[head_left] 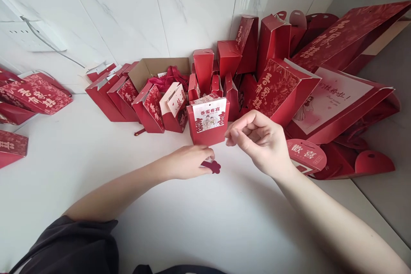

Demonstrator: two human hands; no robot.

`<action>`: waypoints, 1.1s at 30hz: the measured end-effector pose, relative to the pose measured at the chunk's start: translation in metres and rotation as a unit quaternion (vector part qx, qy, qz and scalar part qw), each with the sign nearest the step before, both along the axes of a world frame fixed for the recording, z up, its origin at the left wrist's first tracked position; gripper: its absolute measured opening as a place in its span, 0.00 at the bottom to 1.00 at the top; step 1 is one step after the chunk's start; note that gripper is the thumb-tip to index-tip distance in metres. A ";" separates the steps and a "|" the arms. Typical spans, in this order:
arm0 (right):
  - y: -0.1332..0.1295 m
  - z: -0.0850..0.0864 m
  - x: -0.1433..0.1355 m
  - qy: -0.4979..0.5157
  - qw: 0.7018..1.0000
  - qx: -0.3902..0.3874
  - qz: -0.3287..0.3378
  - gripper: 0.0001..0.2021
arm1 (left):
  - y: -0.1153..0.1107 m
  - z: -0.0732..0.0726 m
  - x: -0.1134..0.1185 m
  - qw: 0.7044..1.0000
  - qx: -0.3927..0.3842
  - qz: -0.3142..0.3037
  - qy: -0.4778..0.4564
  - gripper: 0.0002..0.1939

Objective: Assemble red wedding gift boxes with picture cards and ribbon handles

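My left hand lies on the white surface and pinches a small dark red flower-shaped tag. Just beyond it stands a small red gift box with a white illustrated front panel and an open top. My right hand hovers to the right of that box, fingers curled loosely with thumb and forefinger close together, nothing visible in it.
Many red gift boxes and bags crowd against the white wall. An open cardboard box holds red ribbon. More red boxes lie at the left. Flat red cutouts rest right of my right hand.
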State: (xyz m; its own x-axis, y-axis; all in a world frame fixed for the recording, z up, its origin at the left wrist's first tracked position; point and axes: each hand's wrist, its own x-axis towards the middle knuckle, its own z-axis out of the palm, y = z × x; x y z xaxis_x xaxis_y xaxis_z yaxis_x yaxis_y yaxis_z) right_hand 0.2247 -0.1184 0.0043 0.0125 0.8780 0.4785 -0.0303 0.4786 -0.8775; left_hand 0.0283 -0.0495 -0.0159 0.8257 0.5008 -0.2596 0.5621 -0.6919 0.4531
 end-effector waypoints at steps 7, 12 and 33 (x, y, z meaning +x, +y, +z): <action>0.004 -0.003 -0.002 0.048 0.997 -0.050 0.031 0.08 | 0.009 -0.018 0.004 0.996 -0.065 -0.014 0.063 0.03; 0.006 -0.001 0.000 0.074 0.993 -0.084 0.037 0.13 | 0.005 0.022 -0.004 0.992 -0.102 -0.040 -0.069 0.03; -0.003 0.002 -0.013 0.046 0.953 -0.234 0.188 0.09 | -0.010 0.062 -0.031 0.771 0.490 -0.172 -0.368 0.06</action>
